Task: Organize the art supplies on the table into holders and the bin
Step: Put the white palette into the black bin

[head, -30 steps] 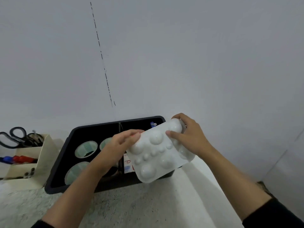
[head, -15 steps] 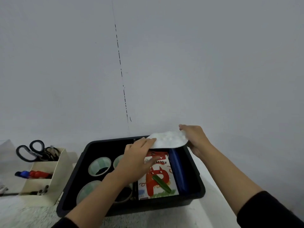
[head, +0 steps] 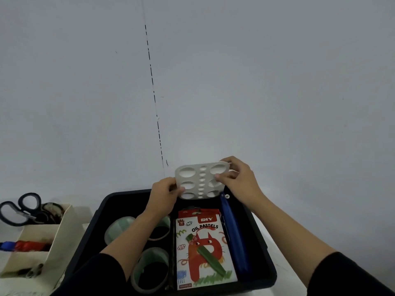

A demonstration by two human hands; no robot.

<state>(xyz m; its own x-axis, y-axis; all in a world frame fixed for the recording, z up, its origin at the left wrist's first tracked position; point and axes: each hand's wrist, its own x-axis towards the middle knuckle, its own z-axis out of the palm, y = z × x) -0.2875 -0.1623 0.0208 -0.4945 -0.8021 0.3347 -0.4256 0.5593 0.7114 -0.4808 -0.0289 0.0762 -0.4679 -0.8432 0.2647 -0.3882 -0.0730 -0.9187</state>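
Gripping a white palette (head: 202, 180) with both hands, wells turned toward the camera, raised and tilted just above the 12 o'clock rim of the black bin (head: 262, 240). Left hand (head: 164, 196) curled round the palette's 8 o'clock corner, thumb laid on its face. Right hand (head: 240, 181) pinching the 3 o'clock edge, thumb in front, fingers behind. Dark sleeves at both forearms.

In the bin below, two compartments split by a divider running 12 to 6 o'clock. On the 3 o'clock side, a box of oil pastels (head: 203, 253) lying flat, red cat on its cover, with a blue pouch (head: 234, 236) just beside it at 3 o'clock, along the bin's wall. On the 9 o'clock side, three pale green tape rolls (head: 152, 254), one partly hidden under the left forearm.

At 9 o'clock of the bin, just beside it, a cream holder (head: 64, 229) on the pale table. Black scissors (head: 30, 195) standing handles-up in its 12 o'clock slot, red and blue markers (head: 25, 245) in the middle slot, dark pens at 6 o'clock, too dim to tell apart. Behind everything, a grey wall with a thin dashed line.
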